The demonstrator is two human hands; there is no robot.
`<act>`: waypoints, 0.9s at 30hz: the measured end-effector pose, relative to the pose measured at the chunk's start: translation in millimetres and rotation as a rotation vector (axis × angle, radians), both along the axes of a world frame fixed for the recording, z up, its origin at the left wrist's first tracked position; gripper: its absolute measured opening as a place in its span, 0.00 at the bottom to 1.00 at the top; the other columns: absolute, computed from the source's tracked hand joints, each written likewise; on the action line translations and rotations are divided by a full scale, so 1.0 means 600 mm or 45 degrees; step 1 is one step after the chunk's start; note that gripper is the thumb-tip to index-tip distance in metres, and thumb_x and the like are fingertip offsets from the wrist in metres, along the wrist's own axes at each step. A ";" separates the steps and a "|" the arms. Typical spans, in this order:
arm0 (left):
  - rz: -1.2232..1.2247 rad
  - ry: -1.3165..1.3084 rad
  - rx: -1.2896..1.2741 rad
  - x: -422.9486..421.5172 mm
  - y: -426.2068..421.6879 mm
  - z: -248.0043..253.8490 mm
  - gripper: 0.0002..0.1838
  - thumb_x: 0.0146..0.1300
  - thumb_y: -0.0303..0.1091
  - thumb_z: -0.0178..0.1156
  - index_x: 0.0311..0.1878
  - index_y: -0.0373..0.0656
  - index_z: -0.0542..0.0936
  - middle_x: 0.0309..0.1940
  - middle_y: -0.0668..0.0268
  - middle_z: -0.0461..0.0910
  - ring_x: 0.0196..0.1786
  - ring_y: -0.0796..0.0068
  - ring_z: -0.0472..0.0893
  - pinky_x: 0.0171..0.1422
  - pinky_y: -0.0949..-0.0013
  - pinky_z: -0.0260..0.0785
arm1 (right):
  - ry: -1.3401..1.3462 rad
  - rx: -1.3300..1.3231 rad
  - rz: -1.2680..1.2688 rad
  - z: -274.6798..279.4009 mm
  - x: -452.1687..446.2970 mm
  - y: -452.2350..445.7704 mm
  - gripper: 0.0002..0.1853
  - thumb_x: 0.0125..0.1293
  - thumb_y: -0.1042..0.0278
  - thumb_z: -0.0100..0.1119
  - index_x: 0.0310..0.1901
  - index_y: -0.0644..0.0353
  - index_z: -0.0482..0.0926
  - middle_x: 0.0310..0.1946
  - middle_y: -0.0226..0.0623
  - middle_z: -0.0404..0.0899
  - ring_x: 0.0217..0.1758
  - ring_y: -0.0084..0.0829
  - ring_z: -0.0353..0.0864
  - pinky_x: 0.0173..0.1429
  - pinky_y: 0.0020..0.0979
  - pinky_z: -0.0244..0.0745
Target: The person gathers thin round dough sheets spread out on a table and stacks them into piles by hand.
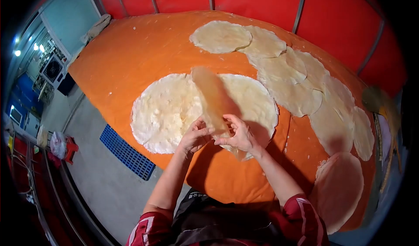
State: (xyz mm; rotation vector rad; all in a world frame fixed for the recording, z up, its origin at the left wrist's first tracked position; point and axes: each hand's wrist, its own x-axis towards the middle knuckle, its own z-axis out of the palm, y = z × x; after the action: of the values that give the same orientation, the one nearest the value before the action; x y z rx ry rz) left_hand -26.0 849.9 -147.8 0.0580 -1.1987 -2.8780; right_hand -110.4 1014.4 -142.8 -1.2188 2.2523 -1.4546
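Note:
Between my hands a thin, translucent pale dough sheet [208, 91] is raised, seen nearly edge-on and blurred toward its top. My left hand [196, 134] pinches its near edge with thumb and fingers. On the right side of it, my right hand [238, 134] grips the same sheet, fingers bent and thumb across. Below and to the left lies a thicker-looking round stack of sheets [161, 113] with a whitish, ragged rim. Another round sheet [255, 102] lies to the right, partly hidden by the lifted sheet and my right hand.
Several overlapping round sheets [286, 69] curve along the far and right side of the orange cloth-covered table [126, 49]. One more sheet [338, 193] lies near the right front edge. A blue plastic grate [126, 152] is on the floor at left. Red sheeting [257, 4] hangs behind.

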 end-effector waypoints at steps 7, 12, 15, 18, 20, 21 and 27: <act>0.160 -0.016 -0.220 -0.013 0.017 -0.048 0.23 0.55 0.27 0.58 0.55 0.40 0.65 0.48 0.58 0.71 0.47 0.67 0.75 0.49 0.65 0.69 | -0.271 0.103 -0.028 -0.093 -0.019 0.002 0.16 0.56 0.60 0.57 0.41 0.61 0.70 0.24 0.41 0.77 0.28 0.37 0.77 0.33 0.37 0.72; 0.321 -0.226 -0.365 -0.012 0.018 -0.077 0.27 0.55 0.29 0.59 0.54 0.41 0.55 0.41 0.57 0.74 0.42 0.68 0.76 0.46 0.64 0.70 | 0.850 0.019 -0.472 -0.168 0.012 -0.057 0.12 0.61 0.65 0.50 0.40 0.65 0.72 0.18 0.37 0.71 0.19 0.25 0.70 0.21 0.26 0.63; 0.356 -0.344 -0.137 -0.001 -0.010 -0.053 0.28 0.53 0.26 0.62 0.53 0.35 0.57 0.39 0.57 0.74 0.41 0.71 0.76 0.43 0.70 0.72 | -0.555 -0.134 -0.183 -0.103 0.034 -0.064 0.15 0.62 0.63 0.52 0.46 0.64 0.73 0.22 0.29 0.73 0.21 0.18 0.68 0.22 0.22 0.62; 0.231 -0.289 -0.076 -0.003 -0.052 -0.065 0.27 0.53 0.25 0.62 0.52 0.37 0.57 0.40 0.55 0.74 0.41 0.71 0.77 0.44 0.70 0.73 | -0.502 0.165 -0.167 0.003 0.069 -0.076 0.15 0.62 0.63 0.54 0.48 0.59 0.75 0.24 0.24 0.73 0.22 0.12 0.65 0.22 0.16 0.59; 0.027 -0.307 -0.086 -0.006 -0.078 -0.067 0.26 0.52 0.23 0.62 0.50 0.37 0.58 0.39 0.56 0.74 0.40 0.71 0.77 0.44 0.71 0.73 | -0.604 0.020 -0.141 -0.011 0.060 -0.085 0.14 0.62 0.62 0.54 0.46 0.57 0.77 0.21 0.24 0.73 0.18 0.12 0.64 0.19 0.17 0.58; -0.077 -0.315 -0.093 -0.008 -0.086 -0.067 0.26 0.51 0.23 0.62 0.49 0.37 0.58 0.39 0.56 0.74 0.40 0.72 0.77 0.44 0.72 0.73 | -0.654 -0.057 -0.130 -0.016 0.057 -0.088 0.13 0.62 0.62 0.54 0.45 0.57 0.78 0.19 0.24 0.72 0.17 0.12 0.64 0.17 0.17 0.58; 0.038 -0.203 -0.235 -0.015 -0.069 -0.051 0.25 0.49 0.23 0.65 0.44 0.37 0.59 0.36 0.58 0.75 0.39 0.72 0.78 0.43 0.74 0.73 | -1.210 -0.064 -0.253 0.009 0.069 -0.087 0.13 0.65 0.64 0.48 0.46 0.60 0.76 0.19 0.27 0.70 0.16 0.14 0.65 0.18 0.16 0.58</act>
State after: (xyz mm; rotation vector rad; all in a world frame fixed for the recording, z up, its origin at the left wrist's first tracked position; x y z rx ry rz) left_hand -34.9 808.8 -178.6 0.3039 -1.4713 -2.7675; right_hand -69.0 962.5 -137.6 -0.1773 1.6755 -1.6632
